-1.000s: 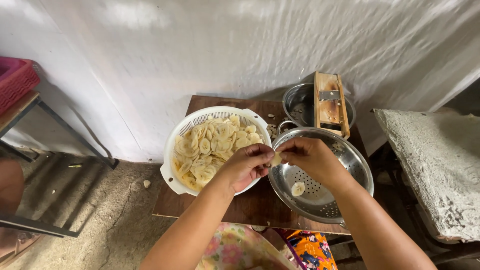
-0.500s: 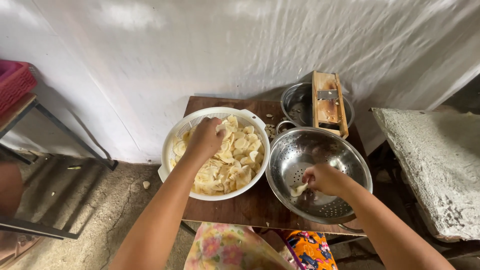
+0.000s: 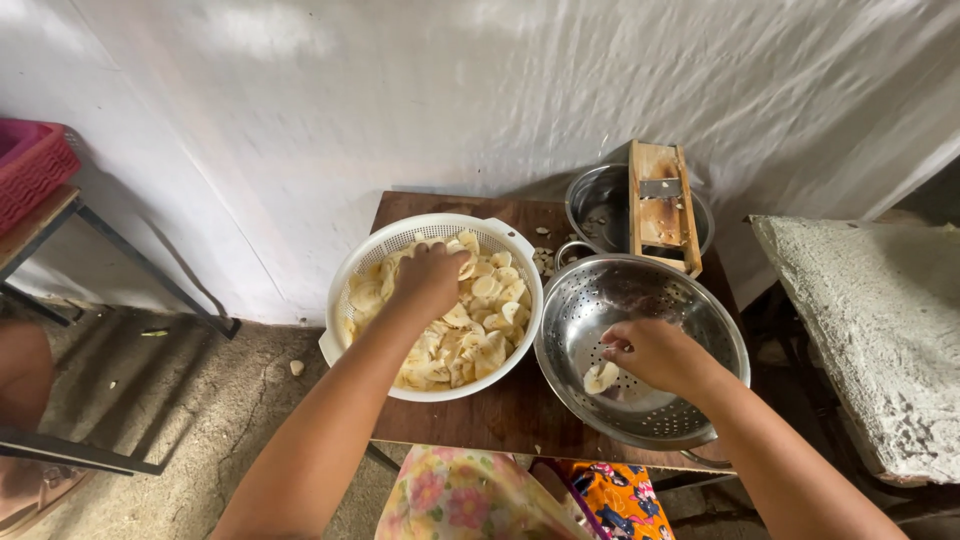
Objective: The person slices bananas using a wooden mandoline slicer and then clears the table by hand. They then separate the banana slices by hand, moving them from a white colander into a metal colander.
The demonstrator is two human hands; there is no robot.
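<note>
My left hand (image 3: pixel 432 276) reaches into a white plastic colander (image 3: pixel 352 268) full of pale banana slices (image 3: pixel 478 340); its fingers curl down and close on slices near the far side of the heap. My right hand (image 3: pixel 655 352) is inside a steel colander (image 3: pixel 700 300), fingers loosely bent and holding nothing. It hovers just over a small pile of slices (image 3: pixel 598 378) lying on the colander's bottom. Both colanders stand side by side on a small dark wooden table (image 3: pixel 500 410).
A wooden slicer board (image 3: pixel 660 205) leans across a steel pot (image 3: pixel 595 210) at the table's back right. Right of it is a rough grey slab (image 3: pixel 880 330). A red crate (image 3: pixel 30 165) sits on a bench at left. Flowered cloth (image 3: pixel 470 500) covers my lap.
A second ago both hands held one slice together over the steel colander. Since then my left hand went into the white colander and my right hand dropped to the steel colander's bottom.
</note>
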